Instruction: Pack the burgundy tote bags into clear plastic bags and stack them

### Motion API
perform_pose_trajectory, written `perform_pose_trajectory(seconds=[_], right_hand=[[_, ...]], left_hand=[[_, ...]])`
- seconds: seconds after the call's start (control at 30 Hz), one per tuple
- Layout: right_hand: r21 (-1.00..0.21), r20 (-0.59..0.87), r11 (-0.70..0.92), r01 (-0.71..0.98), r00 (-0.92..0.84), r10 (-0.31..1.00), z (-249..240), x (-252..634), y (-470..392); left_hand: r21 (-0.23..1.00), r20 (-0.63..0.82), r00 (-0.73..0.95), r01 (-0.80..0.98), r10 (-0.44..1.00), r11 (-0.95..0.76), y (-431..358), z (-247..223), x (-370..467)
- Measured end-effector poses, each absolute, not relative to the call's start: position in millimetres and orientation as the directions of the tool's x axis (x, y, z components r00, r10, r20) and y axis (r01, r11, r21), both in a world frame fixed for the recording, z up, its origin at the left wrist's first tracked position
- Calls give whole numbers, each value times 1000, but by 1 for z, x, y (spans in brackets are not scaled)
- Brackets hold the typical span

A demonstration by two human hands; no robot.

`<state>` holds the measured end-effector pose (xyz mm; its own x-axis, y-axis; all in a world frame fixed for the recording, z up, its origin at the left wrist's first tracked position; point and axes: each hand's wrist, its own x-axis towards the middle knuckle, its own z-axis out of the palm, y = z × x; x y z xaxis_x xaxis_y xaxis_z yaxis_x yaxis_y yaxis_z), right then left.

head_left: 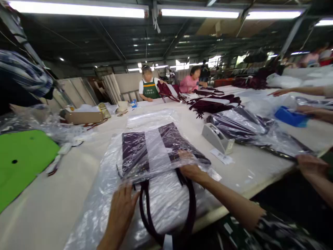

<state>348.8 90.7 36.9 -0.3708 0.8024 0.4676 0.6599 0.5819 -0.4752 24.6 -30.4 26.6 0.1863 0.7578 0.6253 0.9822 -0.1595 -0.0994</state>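
Creasing or tearing of the clear plastic bag (156, 163) around the purple-and-white tote (153, 146), lying at the table (52, 205) edge, is risked, since it is pressed by flat, spread fingers of the left hand (122, 205) and right hand (189, 166).

A dark purple bag (161, 146) with a pale stripe lies flat, half inside clear plastic wrap (156, 198), handles near.
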Motion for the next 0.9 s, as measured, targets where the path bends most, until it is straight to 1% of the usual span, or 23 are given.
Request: perform_pose_trajectory(seconds=[0.07,0.1,0.13,0.17,0.2,0.27,0.3,0.33,0.37,0.43,0.5,0.57,0.6,0.63,0.7,0.73,0.8,0.87,0.9], right_hand=[[-454,472,527,718,-308,826,33,403,88],[-448,485,512,732,-282,828,30,423,83],[-447,509,514,732,-264,819,28,439,76],[-446,543,535,717,-259,799,27,449,66],[-442,582,577,687,-270,767,26,457,57],[-426,674,655,624,-264,690,26,467,39],[-415,724,664,622,-216,655,27,470,34],[-408,767,643,648,-138,626,28,474,33],[-410,795,595,691,-49,605,29,478,35],[-435,793,472,767,77,605,31,485,46],[-488,705,407,772,74,705,32,488,61],[-583,579,404,705,12,815,36,485,70],[-639,534,412,650,-10,845,40,482,71],[-691,511,424,586,-19,859,45,479,69],[-764,518,458,455,7,856,55,471,61],[-787,526,469,401,39,850,61,468,56],[-832,512,455,319,125,850,68,465,47],[-871,471,418,259,196,860,69,465,39],[-881,458,409,239,207,865,68,465,36]], left_hand=[[-69,630,56,997,775,-16,-25,38,12],[-40,627,6,999,779,25,-25,46,15],[-5,604,-14,1000,797,22,-26,56,25],[37,561,2,999,828,-28,-27,64,42],[81,498,55,991,865,-109,-27,71,64],[161,334,258,932,907,-324,-23,76,120],[168,274,357,897,893,-410,-16,75,149],[146,228,442,865,867,-479,-7,72,176],[111,207,492,847,846,-520,6,68,200],[28,210,514,847,832,-531,37,61,236],[-48,230,505,860,832,-508,71,58,259],[-94,237,498,866,834,-491,99,61,273],[-110,247,503,863,828,-492,108,64,278],[-122,269,515,857,814,-501,113,67,281],[-138,350,534,842,770,-522,110,73,283],[-127,404,524,844,749,-522,103,75,282],[-50,506,464,857,727,-512,84,74,275],[42,539,435,841,721,-539,66,70,266],[63,531,456,819,715,-570,59,67,263]])
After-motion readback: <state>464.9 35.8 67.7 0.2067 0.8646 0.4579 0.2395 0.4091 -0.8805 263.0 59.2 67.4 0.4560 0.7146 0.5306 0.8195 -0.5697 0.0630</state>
